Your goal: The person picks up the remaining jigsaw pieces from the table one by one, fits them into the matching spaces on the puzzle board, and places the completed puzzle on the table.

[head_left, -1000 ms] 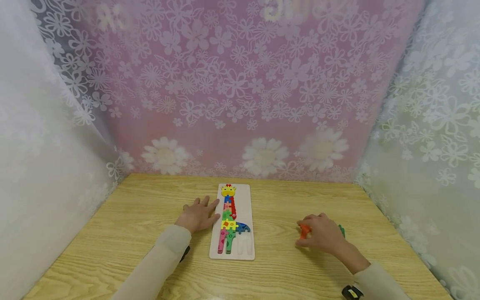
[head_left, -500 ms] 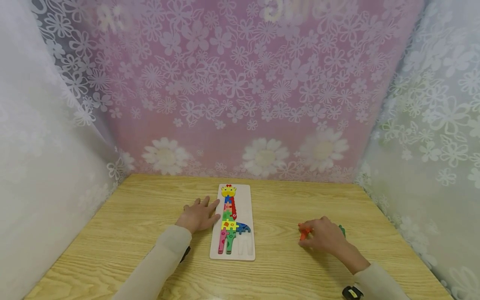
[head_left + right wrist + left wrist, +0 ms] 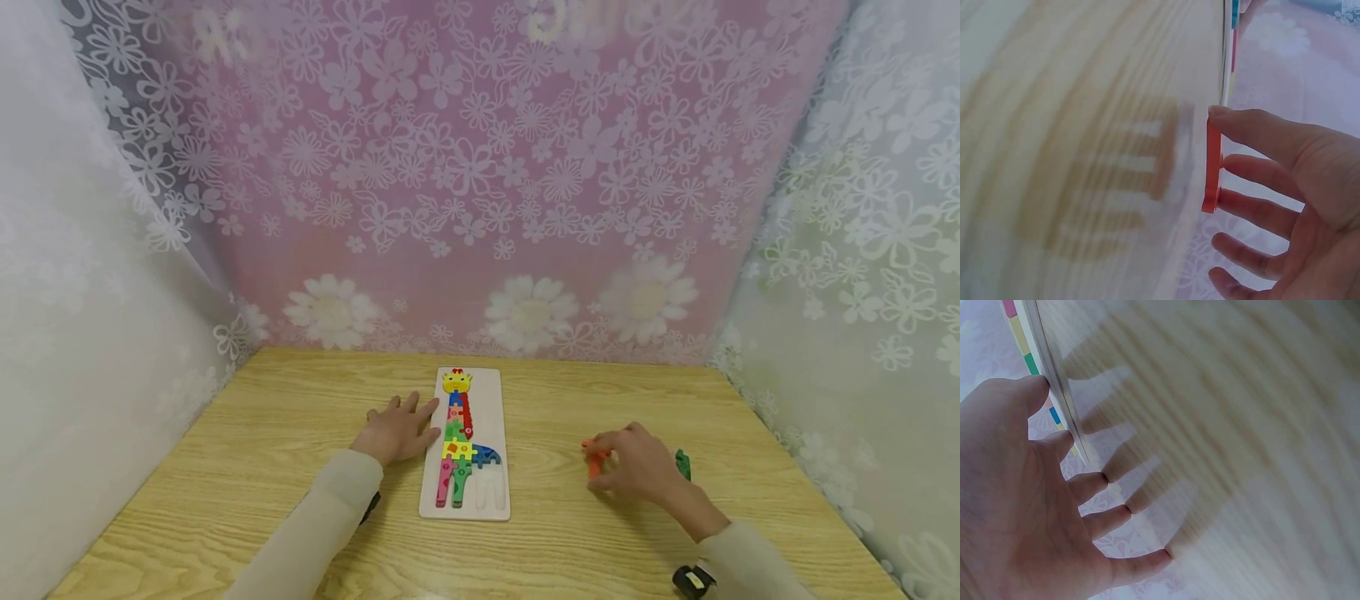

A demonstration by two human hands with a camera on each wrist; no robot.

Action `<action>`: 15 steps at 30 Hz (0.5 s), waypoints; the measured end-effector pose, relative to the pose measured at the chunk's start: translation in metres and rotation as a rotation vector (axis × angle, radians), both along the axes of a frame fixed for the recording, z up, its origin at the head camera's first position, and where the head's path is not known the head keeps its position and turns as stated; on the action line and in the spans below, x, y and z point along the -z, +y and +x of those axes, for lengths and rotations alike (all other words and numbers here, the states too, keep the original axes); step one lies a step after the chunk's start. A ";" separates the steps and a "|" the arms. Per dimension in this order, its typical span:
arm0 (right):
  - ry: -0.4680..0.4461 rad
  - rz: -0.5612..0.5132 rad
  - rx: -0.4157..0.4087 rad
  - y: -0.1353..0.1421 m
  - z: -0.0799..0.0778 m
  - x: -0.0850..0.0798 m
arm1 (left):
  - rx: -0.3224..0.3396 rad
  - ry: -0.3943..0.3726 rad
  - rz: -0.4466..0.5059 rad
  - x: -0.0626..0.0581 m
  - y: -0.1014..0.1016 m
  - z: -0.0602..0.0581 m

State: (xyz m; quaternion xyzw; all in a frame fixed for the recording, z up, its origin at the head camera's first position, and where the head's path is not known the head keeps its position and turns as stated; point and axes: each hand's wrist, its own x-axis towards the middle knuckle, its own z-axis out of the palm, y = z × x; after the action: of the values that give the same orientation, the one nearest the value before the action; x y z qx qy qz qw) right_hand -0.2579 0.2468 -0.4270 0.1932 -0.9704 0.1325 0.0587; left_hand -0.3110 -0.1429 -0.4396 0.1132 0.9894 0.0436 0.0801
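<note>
My right hand (image 3: 643,468) holds an orange puzzle piece (image 3: 595,463) between thumb and fingers, to the right of the board. In the right wrist view the orange piece is seen edge-on, with the thumb at one end and two fingertips against its side. My left hand (image 3: 396,432) lies with fingers spread, its thumb and index finger at the left edge of the white giraffe puzzle board (image 3: 489,408). Coloured pieces fill the giraffe's head, neck, front legs and back. At the lower right of the board shows a bare leg-shaped recess (image 3: 491,487).
A green puzzle piece (image 3: 683,463) lies on the wooden table (image 3: 547,542), just right of my right hand and partly behind it. Floral curtains (image 3: 525,208) hang at the back and both sides of the table.
My right hand has moved slightly left with the orange piece, which now shows more of itself. More of the green piece is uncovered. The left hand and the board have stayed put.
</note>
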 end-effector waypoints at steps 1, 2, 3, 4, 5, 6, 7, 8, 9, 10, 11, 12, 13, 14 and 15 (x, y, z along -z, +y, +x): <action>0.016 -0.003 -0.010 -0.002 -0.001 -0.001 | 0.000 0.001 0.000 0.000 0.000 0.000; 0.032 -0.009 -0.022 -0.003 -0.001 -0.002 | 0.000 0.002 0.001 0.000 0.000 0.000; 0.050 -0.012 -0.035 -0.005 -0.002 -0.002 | 0.001 0.003 0.000 0.000 0.000 0.000; 0.065 -0.020 -0.050 -0.007 -0.003 -0.003 | 0.002 0.003 0.000 0.000 0.000 0.000; 0.079 -0.027 -0.063 -0.009 -0.003 -0.004 | 0.002 0.003 0.000 0.000 0.000 0.000; 0.090 -0.035 -0.073 -0.011 -0.003 -0.005 | 0.002 0.003 0.001 0.000 0.000 0.000; 0.100 -0.039 -0.082 -0.013 -0.004 -0.006 | 0.002 0.002 0.001 0.000 0.000 0.000; 0.109 -0.041 -0.091 -0.016 -0.004 -0.007 | 0.002 0.001 0.001 0.000 0.000 -0.001; 0.119 -0.040 -0.100 -0.019 -0.004 -0.007 | 0.001 0.000 0.001 0.000 0.001 -0.001; 0.130 -0.038 -0.107 -0.021 -0.005 -0.008 | 0.002 -0.001 0.002 0.000 0.001 -0.001; 0.140 -0.032 -0.115 -0.024 -0.005 -0.008 | 0.002 -0.002 0.003 0.000 0.001 -0.001; 0.149 -0.024 -0.122 -0.027 -0.006 -0.009 | 0.002 -0.002 0.002 0.000 0.001 -0.001; 0.157 -0.016 -0.128 -0.029 -0.006 -0.009 | 0.001 -0.001 0.001 0.000 0.001 -0.001; 0.161 -0.012 -0.136 -0.032 -0.007 -0.009 | 0.001 -0.001 0.000 0.000 0.000 -0.001; 0.163 -0.005 -0.139 -0.035 -0.008 -0.009 | 0.001 0.000 -0.001 0.000 0.000 -0.001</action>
State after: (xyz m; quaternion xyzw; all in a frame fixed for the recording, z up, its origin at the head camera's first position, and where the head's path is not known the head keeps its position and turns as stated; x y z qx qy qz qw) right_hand -0.2656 0.2116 -0.4177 0.2702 -0.9462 0.1226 0.1288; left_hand -0.3122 -0.1424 -0.4399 0.1135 0.9894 0.0428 0.0799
